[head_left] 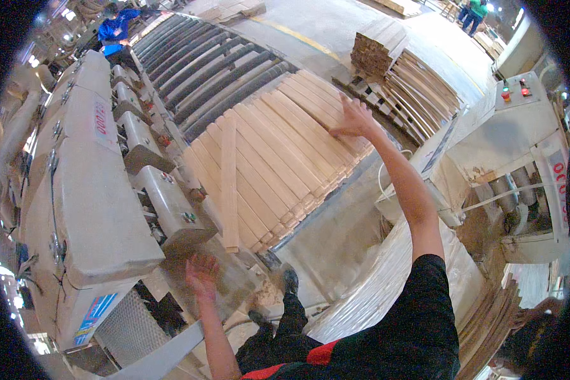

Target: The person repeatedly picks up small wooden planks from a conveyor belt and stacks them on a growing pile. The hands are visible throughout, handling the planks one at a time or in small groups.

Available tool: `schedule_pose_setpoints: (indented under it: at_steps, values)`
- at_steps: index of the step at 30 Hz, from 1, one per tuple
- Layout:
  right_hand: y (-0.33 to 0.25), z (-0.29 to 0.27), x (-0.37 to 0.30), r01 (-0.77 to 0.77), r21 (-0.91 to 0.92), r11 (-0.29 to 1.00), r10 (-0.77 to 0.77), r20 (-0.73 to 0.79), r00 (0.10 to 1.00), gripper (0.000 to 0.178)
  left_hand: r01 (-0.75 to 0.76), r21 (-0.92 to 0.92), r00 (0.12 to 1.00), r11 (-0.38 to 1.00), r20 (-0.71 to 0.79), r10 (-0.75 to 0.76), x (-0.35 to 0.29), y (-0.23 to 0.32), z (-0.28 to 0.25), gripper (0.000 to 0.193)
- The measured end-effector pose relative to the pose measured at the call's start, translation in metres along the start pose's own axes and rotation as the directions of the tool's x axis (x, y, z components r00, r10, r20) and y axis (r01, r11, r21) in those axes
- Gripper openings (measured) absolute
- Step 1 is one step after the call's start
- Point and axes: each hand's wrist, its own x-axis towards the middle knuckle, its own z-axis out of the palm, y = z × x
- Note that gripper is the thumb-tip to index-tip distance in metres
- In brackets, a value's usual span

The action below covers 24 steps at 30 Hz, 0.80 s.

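Many pale wooden strips (278, 158) lie side by side in a stacked layer at the end of the roller conveyor. One loose strip (230, 190) rests on top at the left, slightly askew to the others. My right hand (356, 119) is stretched out over the far right side of the stack, thumb and fingers spread; whether it touches the wood I cannot tell. Low at the left, my left hand (202, 276) is held beside the machine, near the close end of the loose strip. Its fingers are slightly blurred but look apart, with nothing in them.
A long beige machine (88, 183) with control boxes (171, 202) runs along the left. Dark rollers (215, 69) stretch beyond the strips. More boards (418, 92) are piled at the right, near a control cabinet (487, 139). A person in blue (115, 28) stands far left.
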Motion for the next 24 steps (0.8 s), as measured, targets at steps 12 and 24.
schedule_pose_setpoints:
  at_steps: [12, 24]
  values:
    - [0.048, -0.04, -0.189, 0.188, 0.903, 0.387, -0.146, -0.141, 0.979, 0.064, 0.055, 0.264, 0.935, 0.963, 0.324, -0.143, -0.099, -0.049, 0.022, 0.051]
    - [-0.159, 0.041, -0.658, 0.229, 0.87, -0.437, 0.169, -0.171, 0.971, 0.119, -0.636, 0.049, 0.24, 0.77, 0.961, 0.137, -0.309, 0.014, -0.008, 0.1]
